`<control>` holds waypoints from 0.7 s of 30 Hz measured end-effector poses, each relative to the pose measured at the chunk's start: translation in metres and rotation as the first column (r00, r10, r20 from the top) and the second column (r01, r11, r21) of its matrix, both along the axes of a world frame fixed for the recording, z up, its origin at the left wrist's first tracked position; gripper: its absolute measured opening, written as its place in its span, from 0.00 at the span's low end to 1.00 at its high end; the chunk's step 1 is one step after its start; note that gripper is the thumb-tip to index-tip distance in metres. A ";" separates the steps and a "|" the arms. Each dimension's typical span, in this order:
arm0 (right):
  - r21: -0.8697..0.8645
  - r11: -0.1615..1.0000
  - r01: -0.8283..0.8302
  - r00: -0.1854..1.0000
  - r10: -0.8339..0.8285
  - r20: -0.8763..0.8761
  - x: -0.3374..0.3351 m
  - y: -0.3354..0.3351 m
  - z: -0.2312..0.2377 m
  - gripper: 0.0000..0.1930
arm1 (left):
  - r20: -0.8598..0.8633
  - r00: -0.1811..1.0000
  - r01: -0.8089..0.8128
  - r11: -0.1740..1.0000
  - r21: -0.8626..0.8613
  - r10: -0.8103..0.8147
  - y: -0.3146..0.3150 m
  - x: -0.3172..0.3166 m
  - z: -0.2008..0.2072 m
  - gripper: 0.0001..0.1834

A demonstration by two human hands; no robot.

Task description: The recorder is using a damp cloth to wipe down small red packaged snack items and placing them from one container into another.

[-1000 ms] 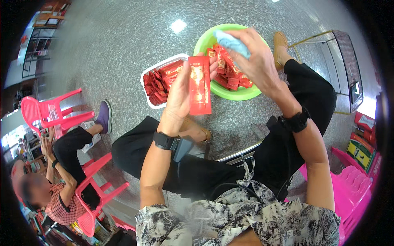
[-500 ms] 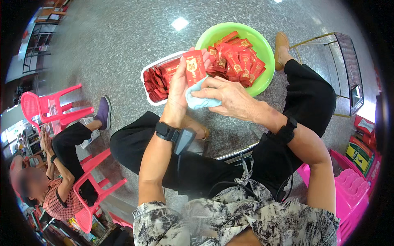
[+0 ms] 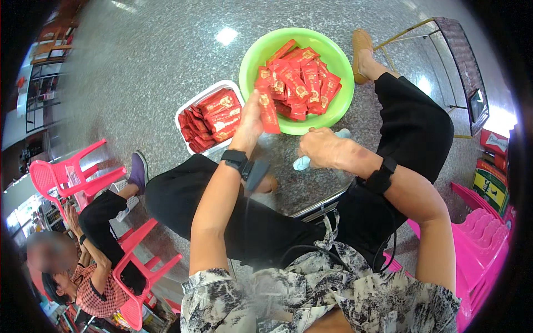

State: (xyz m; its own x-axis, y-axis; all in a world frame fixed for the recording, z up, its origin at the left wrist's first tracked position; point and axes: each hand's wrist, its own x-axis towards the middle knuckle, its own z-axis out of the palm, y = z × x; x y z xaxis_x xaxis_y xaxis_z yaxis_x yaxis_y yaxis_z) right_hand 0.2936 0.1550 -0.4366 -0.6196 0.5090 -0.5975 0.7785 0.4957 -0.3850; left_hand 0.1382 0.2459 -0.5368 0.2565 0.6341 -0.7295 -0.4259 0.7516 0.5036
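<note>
My left hand (image 3: 251, 125) grips a flat red packet (image 3: 268, 114) with gold print, tilted on edge at the near left rim of a green basin (image 3: 347, 102). Loose red packets (image 3: 302, 83) are heaped inside that basin. A light blue cloth (image 3: 302, 163) is bunched in my closed right hand (image 3: 326, 149), its ends poking out on both sides, just below the basin. Left of my left hand, a white rectangular tub (image 3: 184, 131) holds more red packets (image 3: 214, 119), some lying in a flat stack and others standing in a row.
A person in a checked shirt (image 3: 102, 288) sits at the left by pink chairs (image 3: 69, 175). A metal-framed stand (image 3: 463, 72) is at the far right. Pink plastic stools (image 3: 477, 250) and boxes (image 3: 491, 183) are at the right. My legs flank the speckled floor (image 3: 161, 61).
My hands have moved apart. The packet has turned from face-up to edge-on, and the cloth has come off it, drawn right and nearer to me. The whole view has shifted slightly.
</note>
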 end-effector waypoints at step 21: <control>0.116 0.991 0.067 0.995 -0.075 0.067 -0.011 -0.003 0.017 0.09 | -0.993 0.011 0.770 0.632 0.083 0.116 0.021 -0.111 -0.062 0.06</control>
